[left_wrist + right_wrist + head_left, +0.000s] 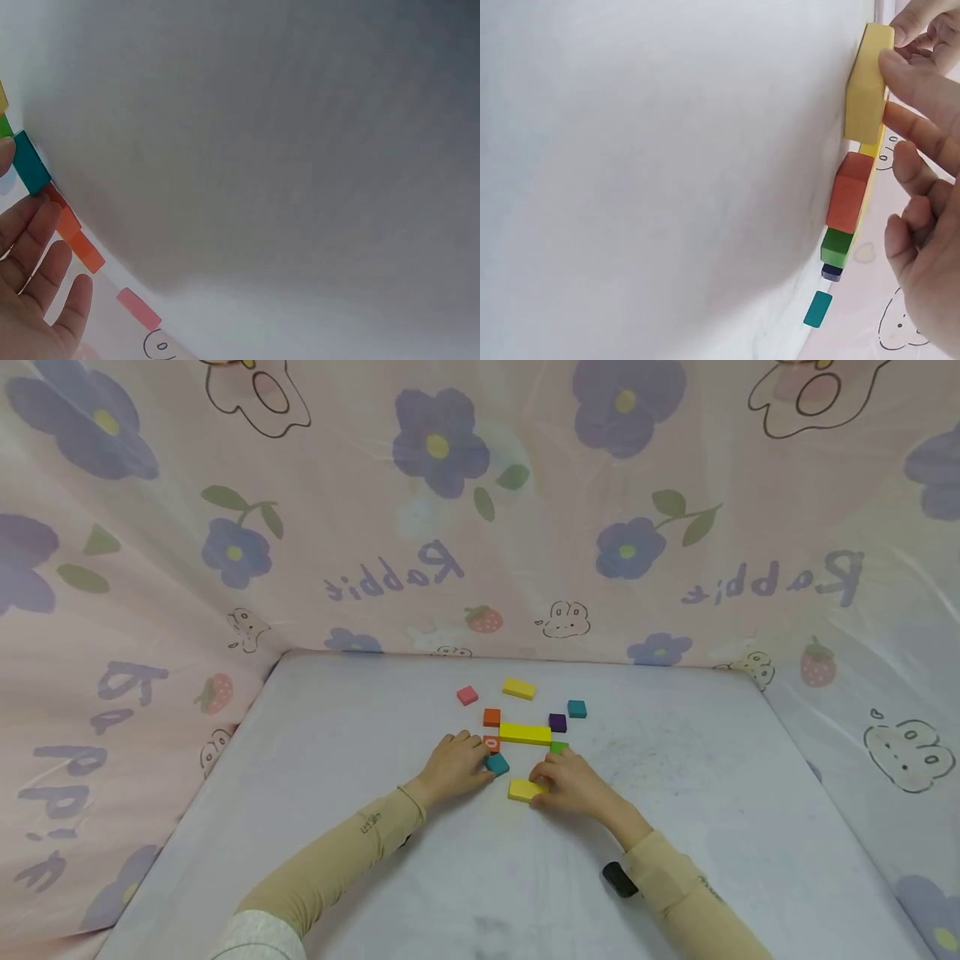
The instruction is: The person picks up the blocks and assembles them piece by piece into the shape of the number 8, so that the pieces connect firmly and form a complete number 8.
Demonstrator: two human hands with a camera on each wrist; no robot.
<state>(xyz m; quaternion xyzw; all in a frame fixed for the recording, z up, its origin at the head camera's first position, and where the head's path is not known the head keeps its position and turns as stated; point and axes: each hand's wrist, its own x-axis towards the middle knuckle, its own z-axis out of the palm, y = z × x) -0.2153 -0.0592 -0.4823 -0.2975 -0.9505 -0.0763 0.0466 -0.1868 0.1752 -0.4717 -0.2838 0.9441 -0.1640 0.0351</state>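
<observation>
My left hand [453, 767] holds a teal block [497, 764] between thumb and fingers; the left wrist view shows the thumb at one end of that teal block [31, 163] and fingertips at the other. An orange-red block with a white ring mark [491, 743] lies just beyond these fingers. To the right, my right hand [573, 785] pinches a pale yellow block [522, 790], with the thumb on its face in the right wrist view. Beside it there stands a red block [851, 193], hidden by the hand in the head view. A green block [559, 747] shows past the right fingers.
A long yellow block [525, 733] lies in the middle, near an orange block [491, 717] and a purple block [557, 722]. Farther back are a pink block [467, 695], another yellow block [519, 689] and another teal block [577, 708]. Patterned cloth [525, 527] walls the white table.
</observation>
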